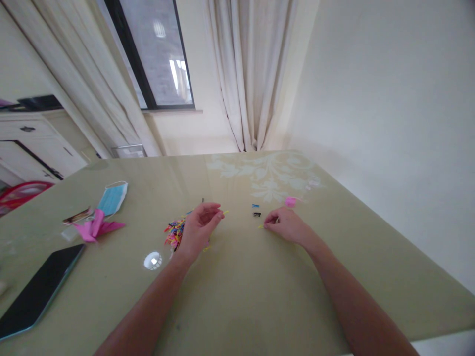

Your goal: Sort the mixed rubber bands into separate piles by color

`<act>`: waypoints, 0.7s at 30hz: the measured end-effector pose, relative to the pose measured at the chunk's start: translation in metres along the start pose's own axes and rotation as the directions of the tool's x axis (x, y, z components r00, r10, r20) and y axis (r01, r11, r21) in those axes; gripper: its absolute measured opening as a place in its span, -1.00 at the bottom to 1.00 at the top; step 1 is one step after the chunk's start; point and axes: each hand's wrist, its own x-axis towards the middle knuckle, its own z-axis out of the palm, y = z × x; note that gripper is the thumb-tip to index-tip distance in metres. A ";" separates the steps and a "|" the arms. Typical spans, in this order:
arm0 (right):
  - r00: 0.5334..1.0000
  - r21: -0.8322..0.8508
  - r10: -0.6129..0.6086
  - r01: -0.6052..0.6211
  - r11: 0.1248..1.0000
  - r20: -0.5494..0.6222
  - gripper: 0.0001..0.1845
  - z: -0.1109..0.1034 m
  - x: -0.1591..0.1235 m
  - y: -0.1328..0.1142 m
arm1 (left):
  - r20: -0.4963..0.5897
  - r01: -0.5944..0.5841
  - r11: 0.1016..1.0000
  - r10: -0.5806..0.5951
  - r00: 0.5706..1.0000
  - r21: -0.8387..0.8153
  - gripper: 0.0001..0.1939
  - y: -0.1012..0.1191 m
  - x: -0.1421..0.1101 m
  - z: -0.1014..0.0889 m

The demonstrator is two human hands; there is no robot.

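My left hand [198, 228] hovers over the olive glass table [260, 277], fingers curled in a pinch on a thin yellow strip [224, 212] that sticks out to the right. A heap of small multicoloured strips [174, 233] lies just left of that hand. My right hand [285, 225] rests on the table, fingertips pinched on another yellow strip [261, 227] lying at its left. Between the hands lie a tiny blue piece [255, 205] and a tiny black piece [257, 214]. A small pink object [290, 201] sits just beyond my right hand.
At the left lie a blue face mask [112, 198], a pink folded paper [97, 227] and a dark phone [39, 291] near the front edge. A red basket [20, 194] stands beyond the table's left side. Curtains and a wall stand behind the table.
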 end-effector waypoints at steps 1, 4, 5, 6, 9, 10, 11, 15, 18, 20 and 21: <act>0.999 0.003 -0.043 0.043 0.999 -0.020 -0.97 0.000 -0.001 -0.004 | 0.018 0.002 1.000 -0.002 1.000 -0.012 -0.54 0.001 -0.001 0.001; 0.980 0.083 -0.182 0.188 0.979 -0.076 -0.89 0.004 -0.006 -0.023 | 0.087 0.020 0.999 -0.016 0.996 -0.043 -0.57 0.006 -0.007 0.007; 0.972 0.129 -0.215 0.225 0.966 -0.092 -0.85 0.006 -0.008 -0.030 | 0.109 0.027 0.998 -0.021 0.994 -0.054 -0.58 0.008 -0.009 0.009; 0.966 0.174 -0.236 0.252 0.952 -0.106 -0.80 0.009 -0.010 -0.038 | 0.128 0.034 0.997 -0.026 0.991 -0.065 -0.59 0.009 -0.011 0.011; 0.954 0.269 -0.271 0.296 0.917 -0.126 -0.73 0.017 -0.016 -0.055 | 0.170 0.055 0.994 -0.039 0.985 -0.090 -0.60 0.013 -0.016 0.016; 0.951 0.285 -0.279 0.306 0.908 -0.133 -0.73 0.019 -0.018 -0.059 | 0.179 0.062 0.993 -0.043 0.983 -0.098 -0.61 0.014 -0.017 0.017; 0.948 0.295 -0.285 0.316 0.902 -0.143 -0.75 0.020 -0.019 -0.061 | 0.186 0.068 0.992 -0.047 0.981 -0.106 -0.61 0.014 -0.018 0.018; 0.934 0.293 -0.303 0.348 0.891 -0.187 -0.77 0.022 -0.022 -0.062 | 0.201 0.085 0.988 -0.057 0.978 -0.132 -0.63 0.014 -0.019 0.019; 0.931 0.267 -0.316 0.356 0.896 -0.181 -0.77 0.021 -0.023 -0.064 | 0.209 0.089 0.989 -0.063 0.976 -0.118 -0.64 0.014 -0.020 0.020; 0.928 0.257 -0.322 0.364 0.895 -0.189 -0.76 0.019 -0.026 -0.066 | 0.209 0.078 0.993 -0.057 0.976 -0.093 -0.65 0.014 -0.020 0.020; 0.924 0.268 -0.327 0.372 0.889 -0.198 -0.75 0.017 -0.027 -0.068 | 0.208 0.068 0.995 -0.052 0.977 -0.074 -0.66 0.014 -0.020 0.019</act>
